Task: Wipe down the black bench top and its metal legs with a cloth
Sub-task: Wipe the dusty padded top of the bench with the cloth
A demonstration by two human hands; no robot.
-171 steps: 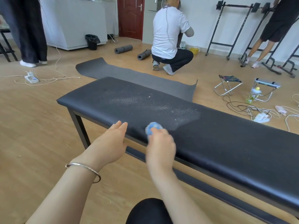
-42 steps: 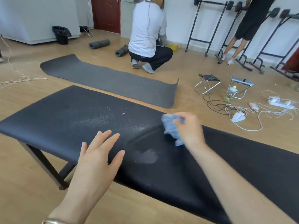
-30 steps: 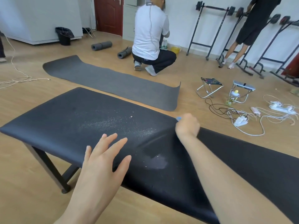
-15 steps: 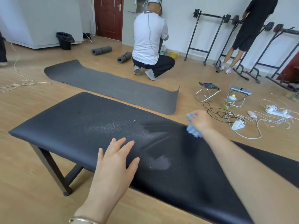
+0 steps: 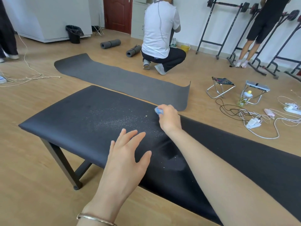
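Wiping far edge of tabletop [image 5: 78,121], clenching cloth [image 5: 158,110] in right grip [image 5: 168,119], with left grip [image 5: 127,159] released; next, sweeping mid-tabletop dust [image 5: 120,123].

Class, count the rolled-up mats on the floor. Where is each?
2. One rolled-up mat lies right of the black bin; the second mat lies just left of the crouching person. More may be hidden behind them.

- Left hand [image 5: 125,162]: bare, nothing worn on it.
- Thin, shiny metal bangle [image 5: 96,219]: a smooth, narrow band that goes around the left wrist.
- Right hand [image 5: 169,119]: also bare.
- Right forearm [image 5: 228,176]: uncovered along all its visible length.
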